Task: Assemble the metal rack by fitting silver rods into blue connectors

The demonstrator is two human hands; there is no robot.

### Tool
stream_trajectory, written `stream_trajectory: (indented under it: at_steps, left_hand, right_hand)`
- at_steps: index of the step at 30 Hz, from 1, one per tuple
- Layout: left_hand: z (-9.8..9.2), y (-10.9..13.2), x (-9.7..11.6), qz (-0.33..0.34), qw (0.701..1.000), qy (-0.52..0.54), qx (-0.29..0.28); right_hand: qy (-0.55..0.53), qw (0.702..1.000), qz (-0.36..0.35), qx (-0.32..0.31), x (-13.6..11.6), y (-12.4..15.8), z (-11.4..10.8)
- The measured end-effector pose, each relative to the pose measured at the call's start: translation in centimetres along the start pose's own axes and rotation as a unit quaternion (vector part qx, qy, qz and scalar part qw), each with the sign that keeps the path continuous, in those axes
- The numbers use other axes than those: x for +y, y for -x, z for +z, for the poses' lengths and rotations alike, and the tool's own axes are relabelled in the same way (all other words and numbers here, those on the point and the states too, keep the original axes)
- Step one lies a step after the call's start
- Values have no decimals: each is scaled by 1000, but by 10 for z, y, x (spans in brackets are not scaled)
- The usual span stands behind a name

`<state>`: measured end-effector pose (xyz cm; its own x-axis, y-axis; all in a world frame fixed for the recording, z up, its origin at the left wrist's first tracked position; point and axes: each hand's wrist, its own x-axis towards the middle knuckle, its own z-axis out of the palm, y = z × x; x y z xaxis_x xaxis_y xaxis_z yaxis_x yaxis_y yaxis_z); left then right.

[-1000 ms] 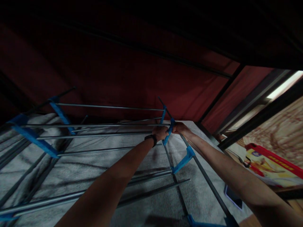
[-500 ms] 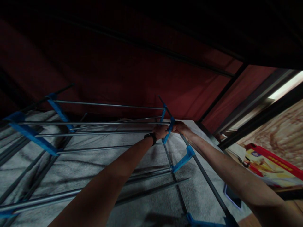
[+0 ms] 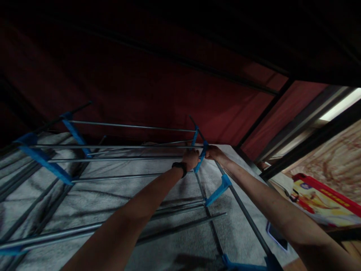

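At the rack's (image 3: pixel 46 162) far right, left hand (image 3: pixel 191 158) wraps a crossbar (image 3: pixel 118 159) end running leftward. Right hand (image 3: pixel 213 153) clasps the adjoining blue connector (image 3: pixel 200 160).

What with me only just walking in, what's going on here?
A person has both hands at one blue connector of a metal rack. The left hand, wearing a black wristband, grips a rod at its end; the right hand holds the side pole by the connector. A grey carpet lies beneath.

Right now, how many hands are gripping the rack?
2: left hand closed on a rod beside the blue bracket; right hand on the side pole just across it.
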<state>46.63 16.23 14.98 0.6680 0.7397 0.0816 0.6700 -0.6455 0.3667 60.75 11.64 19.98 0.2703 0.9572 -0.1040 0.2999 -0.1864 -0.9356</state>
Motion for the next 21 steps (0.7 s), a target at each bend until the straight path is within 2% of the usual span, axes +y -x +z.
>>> stream_trajectory:
  at_steps: [3,6,9,10,12,16,21]
  left_hand:
    - [-6,24,-2,20,999,-26,30]
    - [-22,44,-7,92,987,-81,103]
    - [-42,42,-9,104,976,-100,166]
    - [-47,37,-8,93,977,-92,167]
    - [-52,22,-5,77,986,-61,132]
    - [-47,-4,2,76,996,1,47]
    - [-38,-14,1,47,998,17,47]
  right_hand:
    - [19,999,21,23,1,-3,-1]
    - [39,999,28,21,5,-10,-2]
    - [21,1000,13,15,10,-14,-2]
    - [10,1000,15,22,12,-15,-2]
    - [-8,999,25,43,15,-17,-2]
    - [-17,998,34,53,18,-19,-2]
    - [-2,999,30,32,13,-16,-3]
